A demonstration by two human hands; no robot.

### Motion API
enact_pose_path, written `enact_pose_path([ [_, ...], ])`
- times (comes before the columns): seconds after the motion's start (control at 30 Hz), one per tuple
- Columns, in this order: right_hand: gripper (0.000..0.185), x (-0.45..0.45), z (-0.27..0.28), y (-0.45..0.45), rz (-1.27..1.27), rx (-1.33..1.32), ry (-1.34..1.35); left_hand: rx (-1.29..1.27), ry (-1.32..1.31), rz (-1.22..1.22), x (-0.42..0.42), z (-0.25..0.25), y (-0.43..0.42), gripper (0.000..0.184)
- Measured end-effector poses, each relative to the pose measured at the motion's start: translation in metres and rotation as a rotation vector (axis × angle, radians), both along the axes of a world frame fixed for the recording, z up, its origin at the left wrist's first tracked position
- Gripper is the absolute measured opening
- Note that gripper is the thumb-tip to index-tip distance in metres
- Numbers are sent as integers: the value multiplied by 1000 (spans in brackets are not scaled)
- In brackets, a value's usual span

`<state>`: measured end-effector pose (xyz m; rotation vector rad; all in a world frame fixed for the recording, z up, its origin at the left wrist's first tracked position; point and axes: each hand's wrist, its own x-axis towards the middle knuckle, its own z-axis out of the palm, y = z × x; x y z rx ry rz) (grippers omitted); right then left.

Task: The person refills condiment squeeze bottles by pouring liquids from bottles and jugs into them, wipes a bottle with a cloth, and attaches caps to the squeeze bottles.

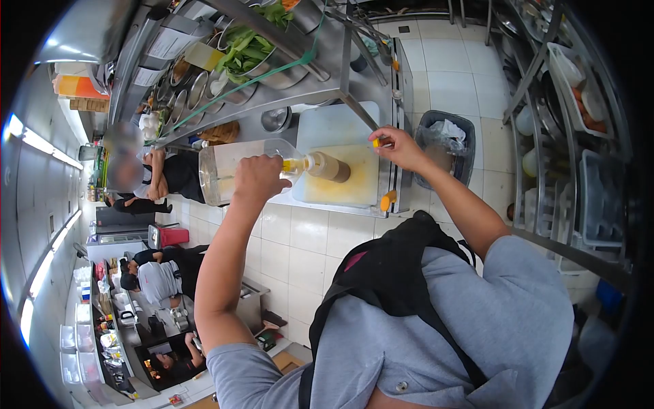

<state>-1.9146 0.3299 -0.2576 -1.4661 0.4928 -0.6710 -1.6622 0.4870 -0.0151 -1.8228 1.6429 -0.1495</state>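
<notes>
My left hand [259, 178] is wrapped round the neck end of a large clear plastic bottle [221, 162], which is tipped with its mouth at the opening of a smaller bottle [332, 168]. Tan-brown liquid shows inside the smaller bottle, over a white cutting board [340, 123] with yellow stains. Out to the right, my right hand [398, 148] pinches a small yellow cap near the table's edge.
A metal bowl [275, 119] sits beside the board. Greens [248, 51] and containers fill the shelf above. A lined bin [446, 140] stands right of the table, before a loaded rack [545, 157]. Several people are at the left, one with folded arms [158, 174].
</notes>
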Motion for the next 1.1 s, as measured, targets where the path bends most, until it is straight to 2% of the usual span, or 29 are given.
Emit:
enact_pose_path([
  [0.07,26,1,-4,0,-21,-65,3,14,-15,-11,-8,2,-5,48],
  [0.43,27,6,-7,11,-9,5,15,81,-102,-89,-23,8,-25,45],
  [0.53,27,7,-7,13,-13,16,27,58,-126,-102,-33,16,-28,36],
  [0.83,26,18,-12,13,16,23,30,45,-128,-65,-29,20,-24,38],
  [1.03,25,33,-10,12,68,10,14,14,-56,63,-18,16,-10,41],
  [1.1,25,38,-7,11,101,21,33,-19,1,102,-12,13,-2,50],
])
